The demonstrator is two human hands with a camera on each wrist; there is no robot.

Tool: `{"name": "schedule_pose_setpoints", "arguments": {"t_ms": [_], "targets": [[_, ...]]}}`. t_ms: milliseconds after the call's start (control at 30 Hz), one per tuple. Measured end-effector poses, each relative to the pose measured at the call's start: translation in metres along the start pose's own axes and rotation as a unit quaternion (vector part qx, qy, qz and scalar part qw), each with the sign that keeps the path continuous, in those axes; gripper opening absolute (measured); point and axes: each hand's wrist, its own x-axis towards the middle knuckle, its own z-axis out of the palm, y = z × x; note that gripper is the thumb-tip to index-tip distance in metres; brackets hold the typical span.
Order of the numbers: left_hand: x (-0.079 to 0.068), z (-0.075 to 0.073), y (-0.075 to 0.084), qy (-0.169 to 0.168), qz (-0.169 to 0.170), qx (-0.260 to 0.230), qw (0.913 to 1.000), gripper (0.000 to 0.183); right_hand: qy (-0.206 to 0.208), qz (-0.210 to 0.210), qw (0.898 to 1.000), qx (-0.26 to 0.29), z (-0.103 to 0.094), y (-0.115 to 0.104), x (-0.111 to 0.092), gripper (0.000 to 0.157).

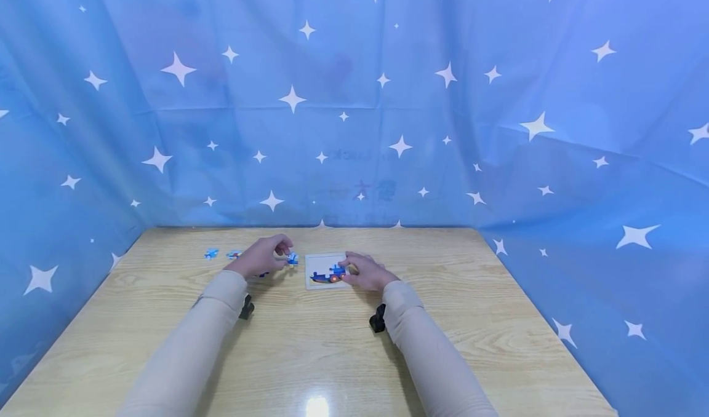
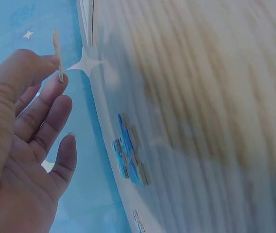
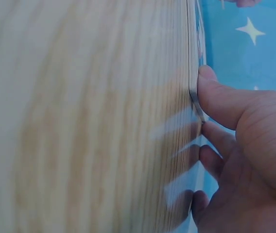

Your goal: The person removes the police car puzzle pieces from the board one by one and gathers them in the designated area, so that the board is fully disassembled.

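Observation:
My left hand (image 1: 261,258) pinches a small blue-and-white puzzle piece (image 1: 292,259) between thumb and index finger, just left of the puzzle tray. The left wrist view shows that puzzle piece (image 2: 57,51) edge-on, its other fingers loosely bent below. Around the right side of the white-framed puzzle tray (image 1: 313,286), my right hand (image 1: 370,272) grips the edge. In the right wrist view its thumb (image 3: 225,99) presses on the tray, with the index finger by the corner. Assembled pieces showing a blue vehicle with red-orange wheels (image 1: 328,275) lie in the tray, partly covered by my right hand.
Loose blue puzzle pieces (image 1: 211,253) lie on the wooden table (image 1: 310,343) to the left; another piece (image 1: 234,254) is beside my left hand, and one is partly under it. A blue curtain with white stars (image 1: 354,128) hangs behind the table.

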Motion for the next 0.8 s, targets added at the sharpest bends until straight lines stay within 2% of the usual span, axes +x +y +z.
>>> {"name": "schedule_pose_setpoints", "arguments": {"t_ms": [300,533,800], "targets": [[-0.004,-0.004,-0.003,-0.002,-0.006,-0.006,1.0,0.044,-0.002,0.001,1.0,0.003,-0.001,-0.002,-0.001,0.041],[-0.012,-0.009,-0.005,0.0,-0.014,0.005,0.9999,0.029,-0.001,0.001,1.0,0.006,0.001,-0.002,-0.001,0.04],[-0.018,-0.016,-0.014,0.011,-0.022,0.008,0.9997,0.027,0.0,0.002,1.0,0.005,0.0,-0.002,0.0,0.041]]}}
